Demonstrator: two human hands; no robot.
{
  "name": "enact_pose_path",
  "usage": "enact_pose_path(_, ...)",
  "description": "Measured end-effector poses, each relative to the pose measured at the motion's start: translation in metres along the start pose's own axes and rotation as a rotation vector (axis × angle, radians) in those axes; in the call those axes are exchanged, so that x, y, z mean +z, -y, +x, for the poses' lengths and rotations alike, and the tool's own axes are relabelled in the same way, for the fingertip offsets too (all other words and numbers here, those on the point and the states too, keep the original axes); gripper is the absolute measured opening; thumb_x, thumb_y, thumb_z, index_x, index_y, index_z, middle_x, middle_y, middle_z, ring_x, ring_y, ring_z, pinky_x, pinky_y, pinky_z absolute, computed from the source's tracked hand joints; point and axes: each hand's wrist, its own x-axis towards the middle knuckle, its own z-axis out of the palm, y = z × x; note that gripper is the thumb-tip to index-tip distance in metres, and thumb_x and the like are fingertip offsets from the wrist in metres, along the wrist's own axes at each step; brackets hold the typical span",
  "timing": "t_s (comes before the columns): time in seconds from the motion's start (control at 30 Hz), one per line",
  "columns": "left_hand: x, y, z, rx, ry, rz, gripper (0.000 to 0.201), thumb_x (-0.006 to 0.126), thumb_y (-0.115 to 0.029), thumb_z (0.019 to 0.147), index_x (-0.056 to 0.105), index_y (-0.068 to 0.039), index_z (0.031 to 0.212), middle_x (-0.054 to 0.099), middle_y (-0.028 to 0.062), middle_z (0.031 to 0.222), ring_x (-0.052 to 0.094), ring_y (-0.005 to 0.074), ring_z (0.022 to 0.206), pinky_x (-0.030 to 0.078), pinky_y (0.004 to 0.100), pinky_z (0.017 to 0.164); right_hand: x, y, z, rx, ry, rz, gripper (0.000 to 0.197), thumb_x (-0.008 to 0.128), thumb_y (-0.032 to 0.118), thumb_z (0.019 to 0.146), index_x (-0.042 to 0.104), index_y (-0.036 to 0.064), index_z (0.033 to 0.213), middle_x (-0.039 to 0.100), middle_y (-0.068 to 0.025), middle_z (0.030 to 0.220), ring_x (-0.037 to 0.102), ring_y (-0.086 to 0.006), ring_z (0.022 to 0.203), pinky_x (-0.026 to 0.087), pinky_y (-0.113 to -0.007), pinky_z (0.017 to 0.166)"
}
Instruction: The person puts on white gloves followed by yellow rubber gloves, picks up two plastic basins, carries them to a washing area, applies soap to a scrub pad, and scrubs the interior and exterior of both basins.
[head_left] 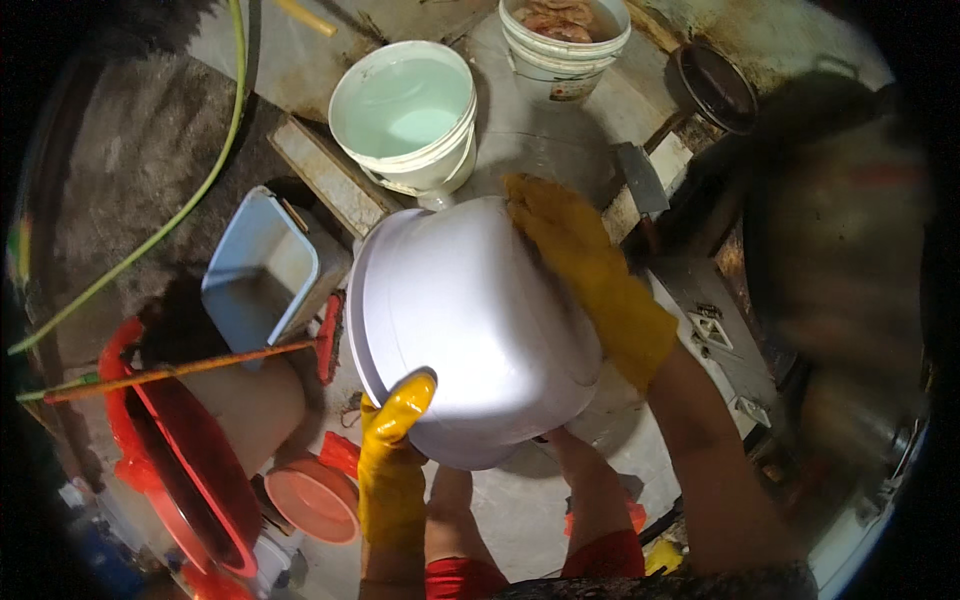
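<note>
A pale lavender-white plastic basin (480, 310) is tipped on its side in front of me, its rim toward the left and its outer wall facing up. My left hand (395, 430), in a wet yellow rubber glove, grips the rim at the near left, thumb over the outside. The fingers of that hand behind the rim are hidden. My right hand (590, 270), in a darker yellow glove, lies with outstretched fingers flat against the basin's far right side. The basin's inside does not show.
Beyond the basin stands a white bucket of water (405, 105); farther right is another bucket (565, 50) with brownish pieces. A blue tub (262, 270), red basin (190, 450) and small pink basin (312, 500) sit left. A cleaver (642, 180) lies right. A green hose (215, 160) curves along the left.
</note>
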Motion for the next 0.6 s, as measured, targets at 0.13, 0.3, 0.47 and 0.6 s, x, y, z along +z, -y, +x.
enact_pose_path(0.13, 0.023, -0.031, -0.017, -0.075, 0.034, 0.008, 0.047, 0.076, -0.009, 0.09, 0.063, -0.004, 0.134, 0.071, 0.0108, 0.121, 0.072, 0.024, 0.103, 0.061, 0.0388, 0.085, 0.032, 0.036, -0.001, -0.401, 0.109, -0.563, 0.024, 0.055, 0.016, 0.1, 0.067, 0.0049, 0.118, 0.067, -0.0105, 0.122, 0.062, -0.0247, 0.114, 0.048, -0.038, 0.1)
enact_pose_path(0.3, 0.034, -0.045, -0.03, -0.058, 0.016, 0.204, 0.043, 0.076, -0.015, 0.089, 0.066, -0.003, 0.129, 0.073, 0.0095, 0.115, 0.071, 0.0227, 0.1, 0.059, 0.0375, 0.086, -0.011, 0.007, 0.047, 0.319, 0.18, -0.029, 0.031, 0.057, 0.012, 0.102, 0.063, 0.003, 0.131, 0.064, -0.0082, 0.13, 0.06, -0.0193, 0.118, 0.047, -0.033, 0.103)
enact_pose_path(0.47, -0.025, -0.022, -0.024, 0.02, -0.099, 0.114, 0.045, 0.073, -0.023, 0.089, 0.066, -0.002, 0.129, 0.072, 0.0114, 0.114, 0.07, 0.0255, 0.102, 0.057, 0.0409, 0.091, -0.035, -0.021, -0.01, 0.506, 0.001, 0.373, 0.032, 0.06, 0.017, 0.102, 0.066, 0.0064, 0.132, 0.064, -0.0107, 0.135, 0.061, -0.0241, 0.122, 0.047, -0.036, 0.107)
enact_pose_path(0.6, 0.037, -0.041, -0.028, -0.104, -0.136, 0.063, 0.056, 0.068, -0.032, 0.089, 0.061, -0.001, 0.135, 0.07, 0.0147, 0.121, 0.068, 0.0288, 0.107, 0.055, 0.0418, 0.095, -0.033, -0.025, -0.067, 0.384, -0.095, 0.269, 0.03, 0.06, 0.019, 0.102, 0.068, 0.0078, 0.13, 0.064, -0.0119, 0.136, 0.061, -0.0259, 0.125, 0.046, -0.038, 0.111)
